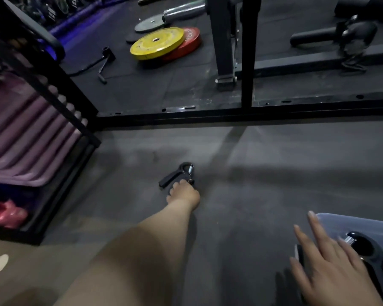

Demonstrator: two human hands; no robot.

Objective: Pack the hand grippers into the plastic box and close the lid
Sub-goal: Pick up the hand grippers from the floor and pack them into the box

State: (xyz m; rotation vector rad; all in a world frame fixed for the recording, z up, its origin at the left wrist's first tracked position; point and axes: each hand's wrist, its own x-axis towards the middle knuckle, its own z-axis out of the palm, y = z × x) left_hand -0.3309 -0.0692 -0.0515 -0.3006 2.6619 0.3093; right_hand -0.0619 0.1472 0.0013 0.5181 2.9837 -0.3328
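Where left hand [182,193] clasps floor gripper [177,174], yellow plate [157,43], rack post [247,51] beyond.

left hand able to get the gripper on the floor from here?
Likely yes. The left hand is stretched out, its fingers already on the lower handle of the hand gripper lying on the floor. Nothing lies between them; whether the grasp has closed is unclear.

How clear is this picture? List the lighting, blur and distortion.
Head view: dim overall, with violet light at far left; the right hand and the plastic box are motion-smeared; the left hand on the floor hand gripper is sharper; wide-angle bending curves the rack frame.
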